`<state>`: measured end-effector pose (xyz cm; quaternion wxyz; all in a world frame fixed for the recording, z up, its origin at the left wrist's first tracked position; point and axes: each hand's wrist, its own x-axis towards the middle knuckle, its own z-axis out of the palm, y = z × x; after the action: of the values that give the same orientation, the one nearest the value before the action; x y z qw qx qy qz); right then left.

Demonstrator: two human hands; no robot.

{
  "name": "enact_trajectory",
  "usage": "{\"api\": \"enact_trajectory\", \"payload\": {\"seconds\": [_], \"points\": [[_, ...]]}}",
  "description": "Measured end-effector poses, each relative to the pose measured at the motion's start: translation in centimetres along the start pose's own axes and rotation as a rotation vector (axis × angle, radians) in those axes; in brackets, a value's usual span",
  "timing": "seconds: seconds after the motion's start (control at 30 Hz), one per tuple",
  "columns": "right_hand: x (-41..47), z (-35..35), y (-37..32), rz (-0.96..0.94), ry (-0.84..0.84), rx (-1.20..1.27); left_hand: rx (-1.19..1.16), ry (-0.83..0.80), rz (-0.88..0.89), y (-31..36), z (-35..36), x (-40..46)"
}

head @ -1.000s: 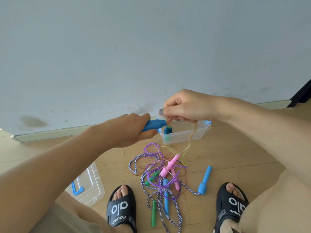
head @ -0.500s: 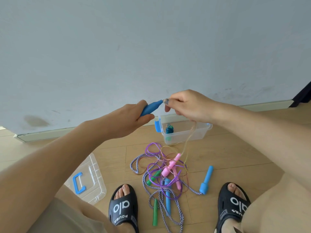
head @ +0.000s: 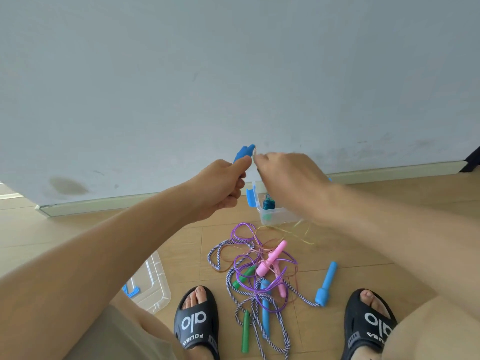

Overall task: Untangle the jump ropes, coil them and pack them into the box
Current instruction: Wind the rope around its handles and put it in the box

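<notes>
We see our left hand (head: 220, 188) raised in front of the wall (head: 233, 74), fingers curled round a blue handle (head: 243, 152) whose top sticks up above the fist. Our right hand (head: 288, 178) meets it just beside that handle; it is blurred, and its fingertips seem to pinch a thin clear cord (head: 255, 154) at the handle's end, though we cannot tell the grip for sure.

Below the hands, on the wooden floor (head: 104, 235), stands the clear box (head: 275, 216) with a blue latch (head: 250, 197) on its left side, close to the baseboard. Inside it lies a coiled dark teal rope (head: 267, 203). Our right forearm covers the box's right part.

In front of the box, between our feet, the other jump ropes lie in a tangle (head: 259, 271): a purple cord (head: 241, 229) in loops, a blue-and-white braided rope (head: 220, 248), a thin yellowish cord (head: 298, 233) near the box, two pink handles (head: 271, 259) crossing, green handles (head: 245, 331), and a light blue handle (head: 265, 307) under the loops. Another blue handle (head: 326, 284) lies apart to the right, joined to the braided rope.

To the left, the clear lid (head: 155, 281) with a blue grip (head: 131, 292) rests on the floor. Our feet wear black sandals (head: 197, 320).
</notes>
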<state>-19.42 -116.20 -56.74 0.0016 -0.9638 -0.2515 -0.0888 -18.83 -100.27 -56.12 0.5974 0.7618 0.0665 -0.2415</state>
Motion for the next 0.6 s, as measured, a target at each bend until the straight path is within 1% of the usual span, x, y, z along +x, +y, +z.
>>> {"api": "enact_trajectory", "payload": {"seconds": [0.07, 0.13, 0.2, 0.23, 0.33, 0.43, 0.5, 0.6], "points": [[-0.3, 0.1, -1.3, -0.065, -0.103, -0.015, 0.176, 0.074, 0.041, -0.7, 0.1, 0.5], [-0.6, 0.2, -1.8, -0.041, -0.164, 0.062, 0.474, 0.146, 0.111, -1.2, -0.4, 1.0], [-0.6, -0.1, -1.3, -0.008, -0.154, 0.179, 0.738, 0.187, 0.196, -1.4, -1.0, 1.0], [-0.6, -0.4, -0.9, -0.020, -0.142, 0.207, 0.835, 0.196, 0.249, -1.4, -1.3, 0.9], [-0.6, -1.1, -0.1, -0.058, -0.209, 0.254, 1.021, 0.149, 0.403, -1.2, -1.5, 0.3], [-0.6, -1.2, 0.0, -0.054, -0.308, 0.383, 1.269, 0.083, 0.440, -1.2, -1.5, -0.1], [-0.7, -1.3, 0.1, -0.026, -0.360, 0.481, 1.424, 0.105, 0.461, -1.1, -1.2, -0.4], [-0.6, -1.6, 0.3, 0.021, -0.420, 0.574, 1.571, 0.194, 0.595, -1.3, -0.9, -0.6]]}}
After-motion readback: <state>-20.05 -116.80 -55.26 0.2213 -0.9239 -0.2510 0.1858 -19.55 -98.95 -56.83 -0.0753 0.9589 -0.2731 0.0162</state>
